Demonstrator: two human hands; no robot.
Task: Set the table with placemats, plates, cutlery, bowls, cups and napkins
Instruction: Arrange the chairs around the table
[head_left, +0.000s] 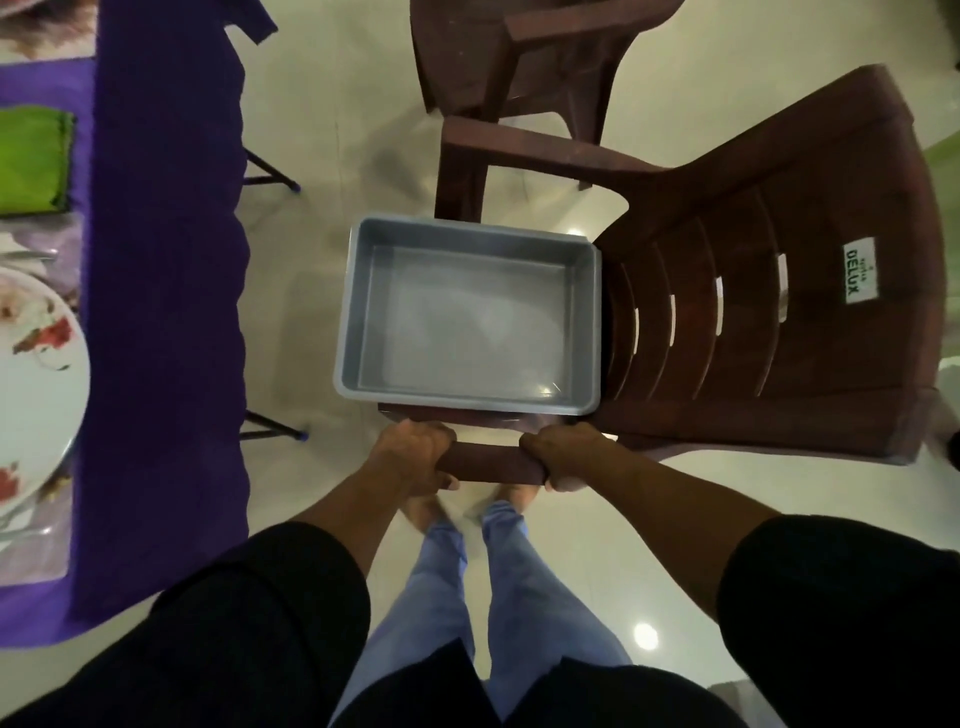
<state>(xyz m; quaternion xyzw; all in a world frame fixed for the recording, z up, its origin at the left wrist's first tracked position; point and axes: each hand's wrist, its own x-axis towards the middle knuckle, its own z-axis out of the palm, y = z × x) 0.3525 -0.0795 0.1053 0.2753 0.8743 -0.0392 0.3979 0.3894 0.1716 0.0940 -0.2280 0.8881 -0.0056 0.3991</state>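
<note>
Both arms reach forward and down, forearms bare below black sleeves, converging on the near armrest (493, 465) of a brown plastic chair (753, 322). The left hand (415, 457) wraps the armrest's left end, fingers curled under and thumb at the near side; its grip is clenched on the armrest. The right hand (563, 457) clasps the armrest's right end likewise, knuckles up, thumb tip showing below; its grip too is grasping the armrest. The two hands are apart, a bare stretch of armrest between them.

A grey plastic tray (348, 322) rests on the chair seat, just beyond the armrest, nothing in it. A white label reading DELUX (860, 278) sits on the chair back. A second brown chair (519, 47) stands beyond the first.

Left of the chair, well apart, the surface carries a purple tablecloth (161, 312) hanging over its edge. On it lie a floral plate (36, 384), on a pale placemat (52, 244), with cutlery (31, 255) just beyond the plate, and a green napkin (34, 161) farther on.

Bare feet and blue trousers (467, 597) show below the armrest on the pale tiled floor (311, 130).
</note>
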